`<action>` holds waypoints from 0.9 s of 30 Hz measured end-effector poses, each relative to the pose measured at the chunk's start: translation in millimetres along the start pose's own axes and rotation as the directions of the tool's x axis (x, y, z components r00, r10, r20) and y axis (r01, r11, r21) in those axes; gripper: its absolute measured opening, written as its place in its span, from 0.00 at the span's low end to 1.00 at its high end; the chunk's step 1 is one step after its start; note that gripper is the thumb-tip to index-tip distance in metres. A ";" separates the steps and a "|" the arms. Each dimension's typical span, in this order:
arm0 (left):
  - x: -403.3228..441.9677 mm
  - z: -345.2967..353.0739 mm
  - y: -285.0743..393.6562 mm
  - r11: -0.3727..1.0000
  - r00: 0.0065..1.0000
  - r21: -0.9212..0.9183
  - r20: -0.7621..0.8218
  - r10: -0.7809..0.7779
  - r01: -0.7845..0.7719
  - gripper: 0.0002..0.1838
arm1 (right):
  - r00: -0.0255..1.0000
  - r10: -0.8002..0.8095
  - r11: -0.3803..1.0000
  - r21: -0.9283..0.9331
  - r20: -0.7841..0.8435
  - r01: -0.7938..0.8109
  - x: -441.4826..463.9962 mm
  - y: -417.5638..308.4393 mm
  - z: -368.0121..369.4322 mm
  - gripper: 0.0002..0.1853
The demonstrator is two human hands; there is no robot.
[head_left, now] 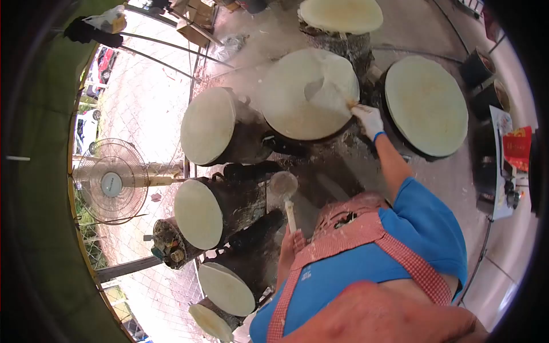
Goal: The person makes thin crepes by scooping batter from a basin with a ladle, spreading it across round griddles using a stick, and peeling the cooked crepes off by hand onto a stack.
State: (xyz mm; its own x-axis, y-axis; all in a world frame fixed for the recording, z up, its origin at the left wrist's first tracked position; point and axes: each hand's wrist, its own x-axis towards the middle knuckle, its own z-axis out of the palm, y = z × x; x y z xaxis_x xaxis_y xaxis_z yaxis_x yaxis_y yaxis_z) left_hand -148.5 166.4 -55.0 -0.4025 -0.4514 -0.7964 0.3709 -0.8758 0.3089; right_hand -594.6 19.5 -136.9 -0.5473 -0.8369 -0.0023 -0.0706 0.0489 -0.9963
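My right hand (pixel 369 120), in a white glove with a blue band at the wrist, pinches the edge of a thin pale pancake (pixel 338 98) at the right rim of a round griddle. Part of that sheet is lifted and folded, and a grey patch (pixel 313 89) shows beside it. Low at my left side, my bare left hand (pixel 295 242) is closed round the light handle of a ladle (pixel 284 184), whose round bowl hangs over the dark gap between the stoves. To the right of my gloved hand is another round griddle (pixel 426 107) with a pale coating.
More pale-topped round griddles stand at the left (pixel 208 126), lower left (pixel 198 214), bottom (pixel 227 288) and far end (pixel 341 15). A standing fan (pixel 111 183) is at the left by a wire fence. Dark buckets (pixel 478 67) and a red packet (pixel 517 148) are at the right.
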 end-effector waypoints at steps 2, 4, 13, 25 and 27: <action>0.9 9.1 7.6 0.980 0.991 0.200 -0.132 0.012 0.014 0.15 | 0.987 -0.024 0.970 -0.237 0.162 0.062 -36.1 -14.2 18.6 0.13; -1.8 -9.4 12.0 0.996 0.997 0.068 -0.053 -0.048 0.052 0.13 | 0.964 0.130 0.948 -0.314 0.234 -0.051 -58.0 -62.0 10.2 0.15; 3.1 -45.1 35.1 0.889 0.937 -0.415 0.348 -0.043 0.195 0.17 | 0.836 0.546 0.813 0.203 0.059 -0.546 -111.4 -25.7 12.1 0.15; 40.4 -48.1 56.0 0.818 0.912 -0.517 0.410 -0.021 0.251 0.13 | 0.938 -0.264 0.336 -0.890 0.226 0.309 -18.6 -47.4 -16.3 0.12; 54.2 -32.3 73.4 0.841 0.940 -0.492 0.336 -0.057 0.227 0.13 | 0.928 -0.209 0.236 -0.905 0.307 0.353 -32.5 -62.0 -39.3 0.12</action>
State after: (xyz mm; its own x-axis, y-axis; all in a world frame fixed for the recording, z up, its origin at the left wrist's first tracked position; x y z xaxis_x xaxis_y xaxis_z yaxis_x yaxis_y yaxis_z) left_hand -116.1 83.1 -92.3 -0.6806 -0.4316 -0.5920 0.6321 -0.7545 -0.1767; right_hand -605.2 65.2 -71.7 -0.2370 -0.9547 0.1800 -0.9648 0.2096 -0.1586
